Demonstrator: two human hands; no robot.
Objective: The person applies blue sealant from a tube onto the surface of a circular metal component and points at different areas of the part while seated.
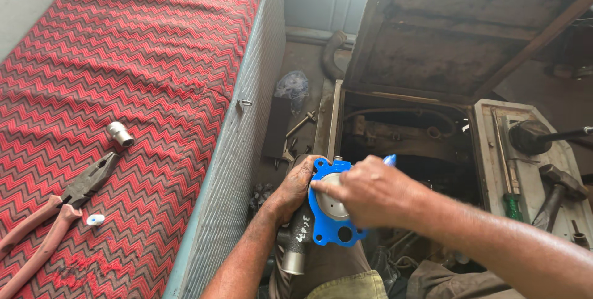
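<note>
A heavy, rigid metal pump housing (296,237) was clenched by the left hand (295,189) while its thin, floppy blue gasket (327,228) was pressed flat by the right hand (364,191).

I have one view only, from the camera on my head, so no second view shares the scene with it. It looks steeply down and forward over my forearms, close enough that my left hand (295,189) and right hand (364,191) sit just below the frame's centre. The red zigzag cushion (123,89) fills the left half, running away to the upper left. The open engine bay (407,144) lies right of centre, the tool tray (525,169) at the right edge.
</note>
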